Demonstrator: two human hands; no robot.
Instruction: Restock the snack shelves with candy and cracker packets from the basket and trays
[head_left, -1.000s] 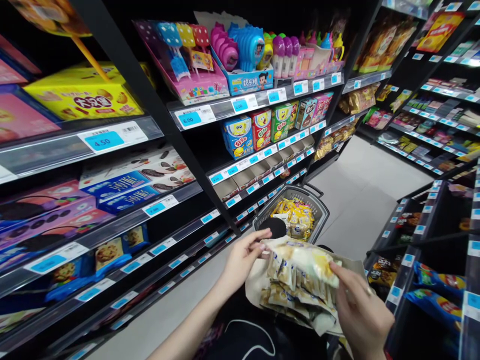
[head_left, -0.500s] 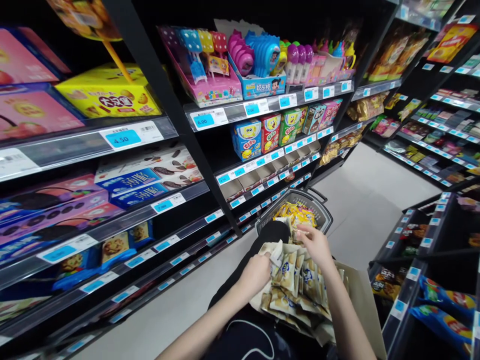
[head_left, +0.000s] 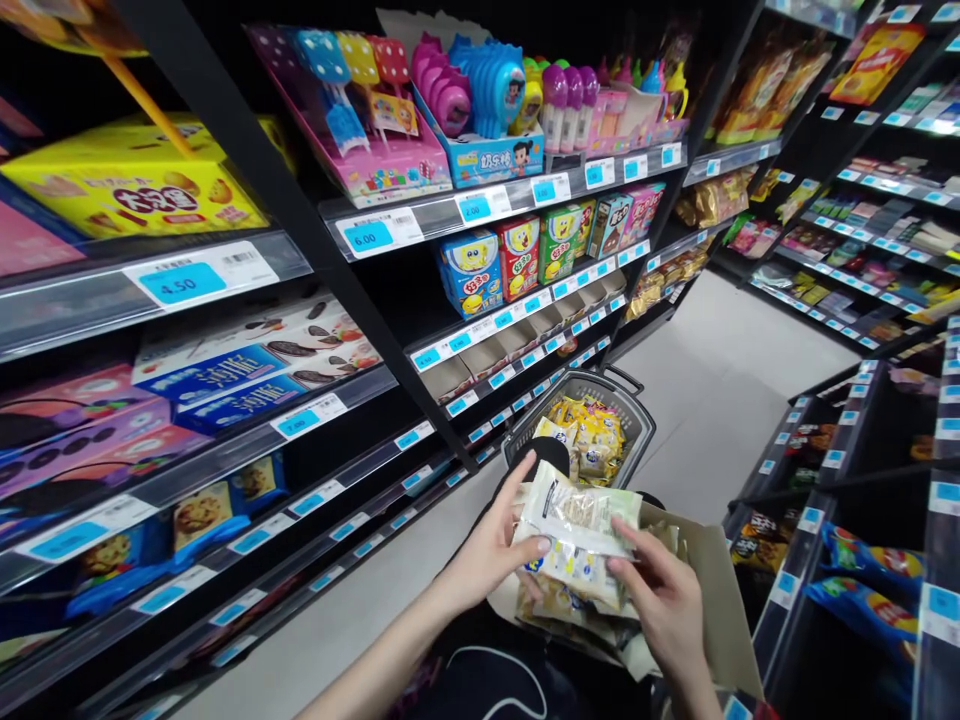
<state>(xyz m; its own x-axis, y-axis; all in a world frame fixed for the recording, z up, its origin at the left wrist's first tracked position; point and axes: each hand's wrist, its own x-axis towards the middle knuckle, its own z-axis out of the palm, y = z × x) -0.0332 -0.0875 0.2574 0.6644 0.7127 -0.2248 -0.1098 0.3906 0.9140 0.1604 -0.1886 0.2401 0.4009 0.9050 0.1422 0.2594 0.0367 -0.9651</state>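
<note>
A pale snack packet (head_left: pixel 579 512) with printed text on its back lies between my two hands, over a cardboard box (head_left: pixel 724 590) on my lap. My left hand (head_left: pixel 491 545) is closed on the packet's left side, thumb in front and the index finger stretched upward. At the right side my right hand (head_left: pixel 664 595) pinches the packet between thumb and fingers. More wrapped snack packets (head_left: pixel 577 605) lie below in the box, partly covered by the held one and my hands. Beyond my knee, a grey shopping basket (head_left: pixel 643 435) holds yellow and pale snack packets (head_left: pixel 600 430).
Shelves with price tags (head_left: pixel 382 235) run along the left, stocked with a yellow snack box (head_left: pixel 142 180), toy candies (head_left: pixel 495 85) and small cartons (head_left: pixel 469 270). A low rack with blue bags (head_left: pixel 862 610) stands close on the right. Grey floor (head_left: pixel 720 350) stretches ahead.
My right hand has come back from near the basket to the packet. My left hand has lifted and opened out around it. More pale packets show in the basket, and the view has shifted right.
</note>
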